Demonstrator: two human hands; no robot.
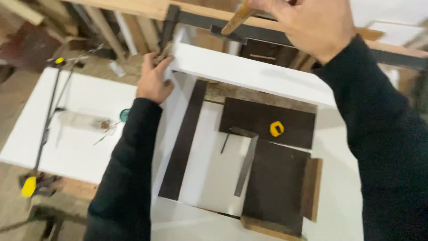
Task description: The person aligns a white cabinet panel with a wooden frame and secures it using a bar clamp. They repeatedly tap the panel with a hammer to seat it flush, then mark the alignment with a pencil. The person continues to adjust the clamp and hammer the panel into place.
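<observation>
1. Head view looks down at my two hands over a messy work table.
2. My left hand [154,82] is bent around the corner of a white board [249,73]. My thumb and fingers press on its end, so this hand is gripping the board.
3. That white board stands on its edge and runs from my left hand toward the right.
4. My right hand [312,24] is up at the top of the view. It is closed around a wooden handle [236,18], which sticks out to the left and down.
5. This handle belongs to a dark metal clamp [209,24]. Its long bar lies along a wood beam [133,6] just behind the white board.
6. Both my arms wear black sleeves [129,178].
7. Below the white board lie flat dark brown panels [267,118]. One long, thin dark strip [185,138] lies beside them on the left.
8. A small yellow tape measure [277,129] sits on one dark panel.
9. A grey metal square [247,160] lies across the white sheet and the dark panels, near the tape measure.
10. Far to the left is a big white panel [76,134]. A clear plastic bottle [82,121] lies on it.
11. Another long clamp with a yellow handle [29,186] lies along the left edge of that big panel.
</observation>
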